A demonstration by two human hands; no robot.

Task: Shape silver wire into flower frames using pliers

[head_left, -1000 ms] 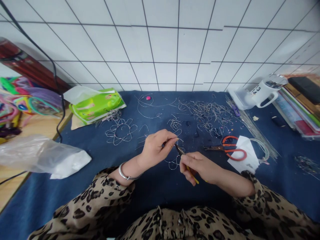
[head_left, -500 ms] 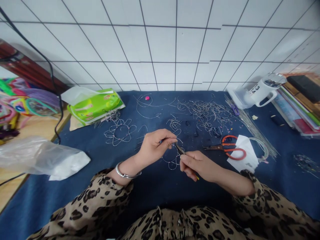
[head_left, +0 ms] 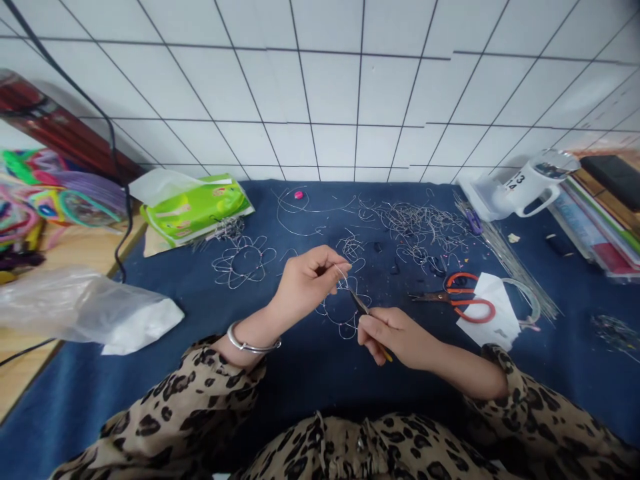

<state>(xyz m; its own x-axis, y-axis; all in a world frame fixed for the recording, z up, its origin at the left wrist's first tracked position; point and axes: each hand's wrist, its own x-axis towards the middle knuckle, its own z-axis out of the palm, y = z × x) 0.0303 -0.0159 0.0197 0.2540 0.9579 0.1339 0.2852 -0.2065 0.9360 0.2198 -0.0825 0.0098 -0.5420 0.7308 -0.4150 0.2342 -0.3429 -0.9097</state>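
My left hand (head_left: 311,279) is closed, thumb and forefinger pinching a thin piece of wire (head_left: 343,275). My right hand (head_left: 389,335) grips pliers (head_left: 359,304) with a dark pointed tip and a yellow handle end. The tip of the pliers is close to the wire below my left fingertips; whether it clamps the wire I cannot tell. Beneath both hands lies a flower-shaped wire frame (head_left: 341,325), partly hidden by them. Another flower-shaped wire frame (head_left: 244,261) rests on the blue cloth to the left of my left hand.
Red-handled scissors (head_left: 467,300) lie on white paper (head_left: 493,327) at the right. Tangled wire scraps (head_left: 423,225) spread behind, near straight wires (head_left: 525,270) and a white mug (head_left: 531,187). A green packet (head_left: 197,210) and a plastic bag (head_left: 135,320) are on the left.
My left fingertips and the tip of the pliers have drawn slightly apart, with wire now visible between them. The whole view has shifted a little.
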